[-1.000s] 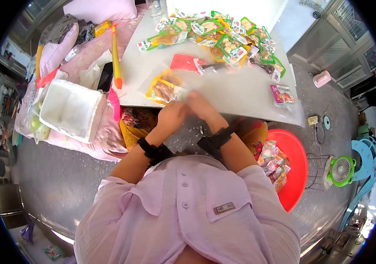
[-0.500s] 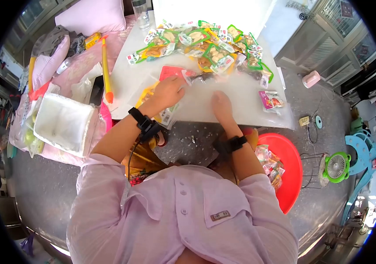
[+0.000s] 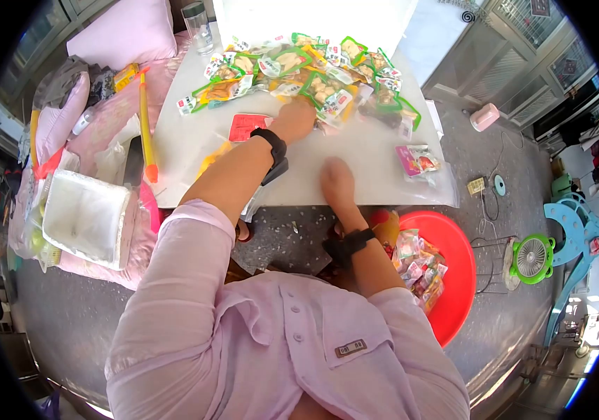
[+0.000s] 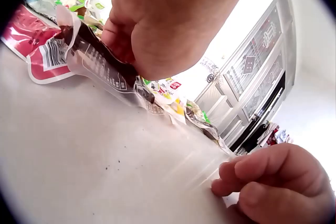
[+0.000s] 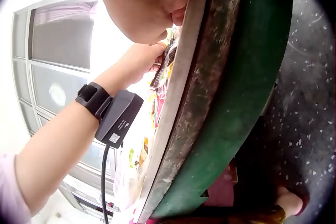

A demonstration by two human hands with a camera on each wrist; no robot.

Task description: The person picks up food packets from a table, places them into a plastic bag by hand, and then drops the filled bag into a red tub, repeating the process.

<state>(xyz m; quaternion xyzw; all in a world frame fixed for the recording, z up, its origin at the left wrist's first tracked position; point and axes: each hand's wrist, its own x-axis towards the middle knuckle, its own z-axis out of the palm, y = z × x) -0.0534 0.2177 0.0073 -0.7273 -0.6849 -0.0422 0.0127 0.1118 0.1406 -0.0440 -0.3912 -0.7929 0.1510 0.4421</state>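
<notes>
My left hand point(image 3: 296, 120) reaches to the front of the heap of food packets point(image 3: 313, 73). Its curled fingers grip a dark, clear-wrapped packet point(image 4: 100, 64) at its upper edge in the left wrist view. Beside that packet lies a red packet point(image 3: 248, 127), whose barcode shows in the left wrist view. Near the table's front edge, my right hand point(image 3: 338, 183) rests with loosely curled fingers and holds nothing; it also appears as a hand point(image 4: 278, 182) low in the left wrist view. A yellow-edged packet point(image 3: 210, 162) is partly hidden under my left forearm.
A small purple-and-white packet point(image 3: 417, 161) lies at the table's right. Below that side stands a red basin point(image 3: 457, 269) holding several packets. To the left, a white foam box point(image 3: 86, 220) and a yellow stick-like object point(image 3: 147, 129) lie on the pink bedding. A clear bottle point(image 3: 198, 29) stands at the back.
My hands were together at the yellow-edged packet and have parted. The left has moved forward across the table to the dark packet; the right has drawn back to the right, near the edge.
</notes>
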